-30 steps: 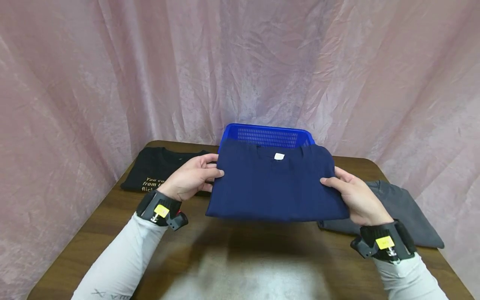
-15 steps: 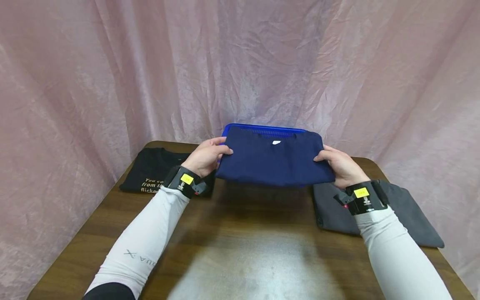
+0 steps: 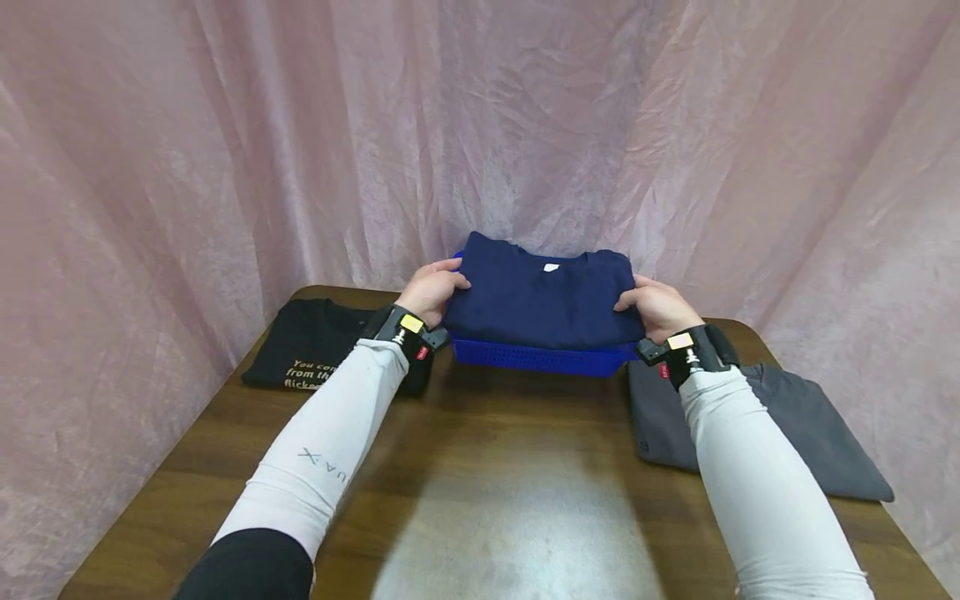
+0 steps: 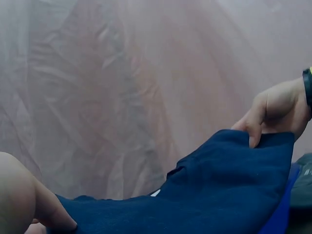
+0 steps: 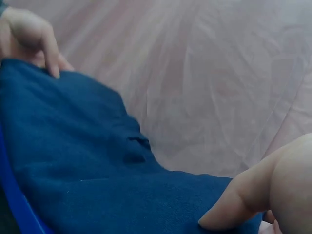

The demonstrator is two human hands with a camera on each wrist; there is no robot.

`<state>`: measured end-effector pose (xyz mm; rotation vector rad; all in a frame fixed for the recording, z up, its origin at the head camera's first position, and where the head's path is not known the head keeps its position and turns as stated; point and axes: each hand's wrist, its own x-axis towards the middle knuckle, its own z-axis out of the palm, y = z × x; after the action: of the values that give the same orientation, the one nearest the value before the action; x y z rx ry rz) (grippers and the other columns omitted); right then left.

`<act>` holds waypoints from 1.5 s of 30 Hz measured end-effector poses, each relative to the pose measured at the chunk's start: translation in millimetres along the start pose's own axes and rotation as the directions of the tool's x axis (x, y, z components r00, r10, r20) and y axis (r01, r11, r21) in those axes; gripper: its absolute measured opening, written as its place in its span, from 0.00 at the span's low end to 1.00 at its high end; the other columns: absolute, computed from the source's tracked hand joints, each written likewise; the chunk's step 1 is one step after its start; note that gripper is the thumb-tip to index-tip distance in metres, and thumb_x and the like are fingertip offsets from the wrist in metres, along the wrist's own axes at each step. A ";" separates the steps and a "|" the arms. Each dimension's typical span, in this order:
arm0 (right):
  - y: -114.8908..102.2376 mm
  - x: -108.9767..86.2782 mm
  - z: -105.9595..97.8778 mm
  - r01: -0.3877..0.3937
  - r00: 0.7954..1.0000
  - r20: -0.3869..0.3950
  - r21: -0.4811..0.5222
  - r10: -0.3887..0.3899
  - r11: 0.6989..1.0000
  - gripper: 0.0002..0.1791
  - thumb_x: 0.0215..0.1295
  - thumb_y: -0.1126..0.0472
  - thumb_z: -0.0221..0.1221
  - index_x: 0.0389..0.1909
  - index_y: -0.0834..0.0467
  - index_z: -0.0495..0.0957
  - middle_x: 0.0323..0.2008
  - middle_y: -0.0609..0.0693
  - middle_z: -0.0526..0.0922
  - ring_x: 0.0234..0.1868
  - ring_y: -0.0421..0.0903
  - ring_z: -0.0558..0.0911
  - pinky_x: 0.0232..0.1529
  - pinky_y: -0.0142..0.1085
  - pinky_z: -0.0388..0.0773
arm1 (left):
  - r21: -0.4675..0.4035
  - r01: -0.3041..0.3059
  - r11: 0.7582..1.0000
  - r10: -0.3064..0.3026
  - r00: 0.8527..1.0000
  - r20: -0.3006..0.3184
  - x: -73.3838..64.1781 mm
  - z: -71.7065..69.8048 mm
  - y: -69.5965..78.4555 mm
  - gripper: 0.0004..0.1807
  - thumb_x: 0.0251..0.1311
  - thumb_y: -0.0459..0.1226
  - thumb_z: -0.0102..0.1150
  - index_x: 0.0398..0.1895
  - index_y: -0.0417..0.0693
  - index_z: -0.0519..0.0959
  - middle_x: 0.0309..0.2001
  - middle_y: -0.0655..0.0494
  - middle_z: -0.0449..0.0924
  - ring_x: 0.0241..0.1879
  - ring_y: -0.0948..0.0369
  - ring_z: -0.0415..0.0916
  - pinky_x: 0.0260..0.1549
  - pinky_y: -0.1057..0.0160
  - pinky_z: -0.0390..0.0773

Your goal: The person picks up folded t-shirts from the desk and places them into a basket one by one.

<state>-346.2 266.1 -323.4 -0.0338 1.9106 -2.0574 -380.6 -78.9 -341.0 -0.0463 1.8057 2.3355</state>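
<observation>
A folded navy T-shirt [image 3: 546, 304] with a white neck label lies flat between my two hands, over the blue plastic basket [image 3: 536, 357]. My left hand [image 3: 432, 292] pinches its left edge, thumb on top and fingers beneath. At the opposite edge my right hand [image 3: 662, 307] grips it the same way. In the left wrist view the navy cloth [image 4: 219, 185] sags in the middle, its far corner raised by the right hand [image 4: 275, 109]. The right wrist view shows my thumb pressing on the fabric [image 5: 122, 200]. Most of the basket is hidden under the shirt.
On the left of the wooden table [image 3: 517, 467] lies a folded black T-shirt [image 3: 300, 346] with printed lettering. A folded dark grey garment [image 3: 810, 425] lies on the right, partly behind my right forearm. A pink curtain [image 3: 525, 125] hangs close behind the table.
Both hands have carried the navy T-shirt forward, away from me, until it overlaps the basket. The basket's front wall now shows below it. The hands keep their grip.
</observation>
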 end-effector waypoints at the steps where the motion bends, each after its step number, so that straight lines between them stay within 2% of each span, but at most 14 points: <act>1: 1.3 3.8 -0.9 -0.002 1.000 -0.026 -0.004 0.002 1.000 0.41 0.67 0.78 0.44 0.78 0.53 0.47 0.69 0.58 0.58 0.56 0.51 0.71 0.41 0.35 0.81 | 0.003 -0.003 1.000 0.003 1.000 -0.015 3.9 1.0 -1.9 0.36 0.58 0.19 0.51 0.72 0.44 0.63 0.67 0.46 0.62 0.57 0.53 0.68 0.59 0.52 0.70; 6: 6.6 15.0 -1.7 -0.028 0.989 -0.147 -0.064 0.019 0.998 0.42 0.65 0.77 0.47 0.78 0.54 0.47 0.71 0.59 0.56 0.61 0.52 0.66 0.54 0.38 0.76 | 0.038 -0.016 0.999 0.018 0.998 -0.053 15.9 5.5 -10.6 0.34 0.57 0.19 0.51 0.70 0.42 0.67 0.63 0.44 0.69 0.53 0.54 0.71 0.55 0.54 0.73; 11: 10.1 18.0 1.6 -0.032 0.968 -0.251 -0.138 -0.003 0.990 0.47 0.60 0.78 0.50 0.78 0.57 0.41 0.74 0.58 0.47 0.69 0.53 0.52 0.70 0.47 0.53 | 0.094 -0.029 0.995 0.037 0.995 -0.089 21.1 5.8 -16.2 0.33 0.57 0.19 0.52 0.68 0.41 0.69 0.62 0.44 0.70 0.54 0.54 0.71 0.57 0.56 0.72; 15: 12.2 20.6 2.0 -0.015 0.968 -0.249 -0.133 -0.019 0.991 0.46 0.59 0.79 0.50 0.78 0.59 0.44 0.72 0.61 0.53 0.67 0.54 0.57 0.69 0.47 0.56 | 0.173 -0.055 0.983 0.079 0.988 -0.135 24.0 7.0 -18.7 0.32 0.56 0.20 0.54 0.67 0.42 0.71 0.64 0.43 0.68 0.60 0.54 0.66 0.62 0.56 0.67; 17: 12.6 20.5 1.2 -0.024 0.972 -0.235 -0.141 -0.010 0.990 0.43 0.62 0.78 0.50 0.77 0.59 0.46 0.70 0.60 0.58 0.64 0.52 0.63 0.66 0.45 0.63 | 0.210 -0.069 0.975 0.100 0.984 -0.145 24.4 8.7 -18.9 0.32 0.55 0.20 0.55 0.67 0.42 0.71 0.65 0.43 0.68 0.62 0.55 0.64 0.63 0.57 0.65; 20: 13.8 18.5 -0.5 -0.048 0.959 -0.283 -0.214 -0.015 0.976 0.41 0.64 0.73 0.54 0.77 0.57 0.50 0.54 0.59 0.72 0.36 0.43 0.77 0.40 0.32 0.79 | 0.236 -0.072 0.969 0.106 0.985 -0.138 24.3 10.8 -18.2 0.32 0.56 0.21 0.56 0.66 0.43 0.72 0.63 0.45 0.70 0.57 0.60 0.68 0.56 0.65 0.70; 22: 14.8 16.6 -2.8 -0.054 0.949 -0.314 -0.240 -0.024 0.969 0.39 0.66 0.70 0.56 0.77 0.57 0.52 0.48 0.53 0.72 0.21 0.38 0.70 0.22 0.27 0.71 | 0.216 -0.068 0.974 0.097 0.987 -0.129 24.8 11.7 -18.3 0.29 0.59 0.23 0.56 0.66 0.44 0.73 0.60 0.46 0.74 0.46 0.63 0.74 0.41 0.71 0.75; 24: 16.1 15.2 -4.4 -0.037 0.939 -0.341 -0.251 -0.053 0.967 0.38 0.66 0.69 0.56 0.76 0.60 0.54 0.45 0.53 0.73 0.16 0.36 0.65 0.16 0.26 0.66 | 0.190 -0.074 0.979 0.099 0.987 -0.125 24.5 12.2 -18.0 0.26 0.62 0.25 0.55 0.65 0.45 0.74 0.57 0.47 0.77 0.39 0.65 0.75 0.33 0.72 0.74; 26: 16.6 13.5 -5.3 -0.001 0.937 -0.338 -0.246 -0.085 0.969 0.35 0.69 0.69 0.53 0.75 0.64 0.54 0.59 0.58 0.71 0.27 0.39 0.78 0.29 0.24 0.77 | 0.171 -0.107 0.980 0.131 0.983 -0.133 24.0 12.6 -17.5 0.23 0.64 0.26 0.55 0.63 0.43 0.75 0.55 0.47 0.79 0.36 0.63 0.76 0.32 0.69 0.76; 28: 17.3 12.4 -5.9 0.042 0.928 -0.342 -0.298 -0.148 0.954 0.32 0.70 0.68 0.51 0.73 0.68 0.55 0.61 0.65 0.69 0.44 0.48 0.81 0.46 0.32 0.80 | 0.176 -0.156 0.972 0.181 0.974 -0.138 22.3 13.0 -16.8 0.21 0.65 0.27 0.56 0.61 0.41 0.77 0.53 0.47 0.80 0.40 0.60 0.77 0.39 0.63 0.79; 31: 18.8 8.9 -3.1 0.098 0.905 -0.335 -0.434 -0.261 0.895 0.27 0.73 0.66 0.49 0.70 0.71 0.59 0.61 0.69 0.70 0.54 0.58 0.76 0.55 0.45 0.76 | 0.251 -0.236 0.939 0.273 0.954 -0.126 16.3 12.3 -15.0 0.18 0.65 0.29 0.57 0.58 0.39 0.79 0.51 0.48 0.81 0.45 0.57 0.78 0.48 0.55 0.79; 36: 25.0 -0.2 13.4 0.194 0.881 -0.262 -0.560 -0.394 0.806 0.22 0.74 0.65 0.51 0.65 0.71 0.68 0.55 0.67 0.76 0.47 0.55 0.79 0.45 0.40 0.82 | 0.420 -0.337 0.843 0.382 0.924 -0.025 -3.6 -2.0 -11.7 0.16 0.65 0.29 0.58 0.55 0.39 0.80 0.49 0.48 0.82 0.42 0.58 0.79 0.44 0.57 0.82; 41: 31.1 -4.8 43.7 0.305 0.884 -0.146 -0.540 -0.445 0.784 0.19 0.73 0.65 0.56 0.60 0.69 0.73 0.51 0.64 0.79 0.46 0.55 0.80 0.41 0.41 0.84 | 0.524 -0.407 0.748 0.448 0.892 0.053 -23.5 -30.0 -6.5 0.16 0.63 0.30 0.59 0.55 0.40 0.81 0.48 0.48 0.82 0.41 0.59 0.79 0.38 0.62 0.82; 45: 35.4 -9.7 79.1 0.364 0.888 -0.058 -0.516 -0.455 0.776 0.16 0.71 0.65 0.58 0.57 0.65 0.76 0.48 0.60 0.81 0.47 0.55 0.80 0.43 0.44 0.83 | 0.571 -0.418 0.706 0.471 0.880 0.060 -38.9 -59.0 -4.2 0.16 0.64 0.31 0.59 0.55 0.40 0.81 0.50 0.48 0.82 0.42 0.57 0.80 0.37 0.66 0.81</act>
<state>-310.2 190.6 -348.1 -0.4414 2.7070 -1.7858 -347.0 -139.7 -354.9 0.4271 2.7508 1.9397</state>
